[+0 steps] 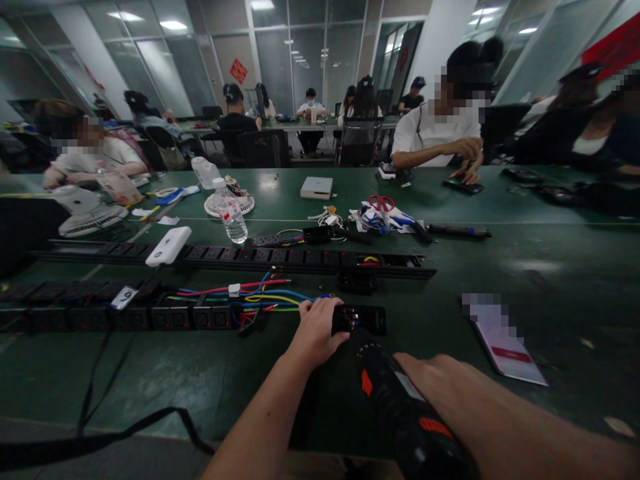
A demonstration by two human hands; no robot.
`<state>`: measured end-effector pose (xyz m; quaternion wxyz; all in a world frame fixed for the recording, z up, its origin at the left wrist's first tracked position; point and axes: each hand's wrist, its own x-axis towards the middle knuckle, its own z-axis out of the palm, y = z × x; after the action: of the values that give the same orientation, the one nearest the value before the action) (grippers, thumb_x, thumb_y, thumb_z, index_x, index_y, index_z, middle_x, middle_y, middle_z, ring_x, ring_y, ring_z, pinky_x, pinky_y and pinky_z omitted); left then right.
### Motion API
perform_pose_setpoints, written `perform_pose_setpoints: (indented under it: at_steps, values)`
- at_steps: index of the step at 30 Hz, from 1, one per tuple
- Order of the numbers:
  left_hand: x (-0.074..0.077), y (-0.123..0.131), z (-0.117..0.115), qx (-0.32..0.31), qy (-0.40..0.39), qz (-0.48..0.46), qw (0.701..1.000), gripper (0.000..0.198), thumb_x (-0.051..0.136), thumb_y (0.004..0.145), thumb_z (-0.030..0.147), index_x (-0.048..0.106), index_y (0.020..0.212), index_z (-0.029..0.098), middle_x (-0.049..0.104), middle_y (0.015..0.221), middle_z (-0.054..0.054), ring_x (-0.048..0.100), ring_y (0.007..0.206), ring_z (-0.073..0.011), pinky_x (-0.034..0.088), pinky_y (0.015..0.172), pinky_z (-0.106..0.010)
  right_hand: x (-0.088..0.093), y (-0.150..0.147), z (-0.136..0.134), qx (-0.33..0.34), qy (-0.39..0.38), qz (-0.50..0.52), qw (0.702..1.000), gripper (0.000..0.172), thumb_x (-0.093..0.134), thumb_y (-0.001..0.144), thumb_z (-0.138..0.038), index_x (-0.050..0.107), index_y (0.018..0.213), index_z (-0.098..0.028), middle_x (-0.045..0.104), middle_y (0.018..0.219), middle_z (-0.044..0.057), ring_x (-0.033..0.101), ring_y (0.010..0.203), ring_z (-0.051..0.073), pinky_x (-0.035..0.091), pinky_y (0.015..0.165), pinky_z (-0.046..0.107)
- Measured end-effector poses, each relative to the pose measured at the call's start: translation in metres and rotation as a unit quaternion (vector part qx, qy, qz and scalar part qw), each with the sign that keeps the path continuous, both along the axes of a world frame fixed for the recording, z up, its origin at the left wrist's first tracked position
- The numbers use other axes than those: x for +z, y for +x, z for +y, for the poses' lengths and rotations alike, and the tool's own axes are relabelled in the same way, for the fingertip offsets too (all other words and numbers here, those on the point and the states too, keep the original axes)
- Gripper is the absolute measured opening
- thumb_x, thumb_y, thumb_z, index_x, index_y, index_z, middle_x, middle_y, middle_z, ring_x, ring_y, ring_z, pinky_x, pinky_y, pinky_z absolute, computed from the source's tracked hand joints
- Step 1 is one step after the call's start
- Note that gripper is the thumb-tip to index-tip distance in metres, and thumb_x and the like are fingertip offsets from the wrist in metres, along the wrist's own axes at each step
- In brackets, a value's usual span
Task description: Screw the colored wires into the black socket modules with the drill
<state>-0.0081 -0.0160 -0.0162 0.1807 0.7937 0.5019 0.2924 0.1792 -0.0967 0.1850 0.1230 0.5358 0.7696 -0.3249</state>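
1. The left hand (320, 333) grips the left end of a black box (375, 320), fingers curled over its far edge and thumb along the near side.
2. The box sits on the green table (565, 267), near the middle, just right of the loose wires.
3. The right hand (440, 380) holds a black and orange drill (395, 393); most of its fingers are hidden, so how they curl cannot be told.
4. The drill points away from the person, its front end at the box's near side; whether its tip touches anything inside is too dark to tell.
5. Red, blue, yellow and green wires (273, 298) run from the near strip (173, 317) on the left towards the left hand.
6. Beyond lies the far strip (295, 257), roughly parallel, with a white block (169, 247) on its left part.
7. A phone (505, 343) lies to the right, well apart from the box.
8. Farther off, a bottle (231, 217) stands at left, and red scissors (381, 203) rest on blue and white cloth (380, 220).
9. At far right, a co-worker in white (415, 133) bends over a dark part (463, 186), both hands at it.
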Motion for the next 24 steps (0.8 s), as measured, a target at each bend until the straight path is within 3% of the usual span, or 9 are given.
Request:
perform_pose_setpoints:
  at_steps: [9, 16, 24]
  values:
    - [0.000, 0.000, 0.000, 0.001, 0.002, 0.000, 1.000, 0.052, 0.072, 0.075, 0.015, 0.048, 0.121, 0.024, 0.062, 0.122, -0.006, 0.054, 0.117, -0.0252, 0.028, 0.100, -0.044, -0.017, 0.009, -0.006, -0.007, 0.066, 0.010, 0.998, 0.048, 0.067, 0.068, -0.019, 0.065, 0.116, -0.018, 0.070, 0.104, 0.010, 0.068, 0.088, 0.029, 0.058, 0.080, 0.041]
    - [0.002, 0.001, 0.000, 0.002, -0.009, 0.003, 1.000, 0.052, 0.072, 0.076, 0.016, 0.048, 0.121, 0.024, 0.062, 0.124, -0.007, 0.054, 0.118, -0.0256, 0.027, 0.101, -0.044, -0.008, 0.006, -0.005, -0.001, 0.043, 0.020, 0.999, 0.036, 0.063, 0.072, -0.015, 0.066, 0.108, -0.019, 0.070, 0.105, 0.010, 0.069, 0.084, 0.027, 0.060, 0.072, 0.040]
    - [0.001, 0.000, 0.000, 0.002, -0.004, 0.000, 1.000, 0.051, 0.073, 0.075, 0.016, 0.048, 0.120, 0.025, 0.062, 0.121, -0.005, 0.055, 0.116, -0.0247, 0.027, 0.100, -0.044, -0.010, 0.005, -0.004, 0.000, 0.046, 0.020, 0.999, 0.038, 0.064, 0.065, -0.017, 0.068, 0.103, -0.021, 0.072, 0.096, 0.007, 0.070, 0.078, 0.027, 0.060, 0.065, 0.033]
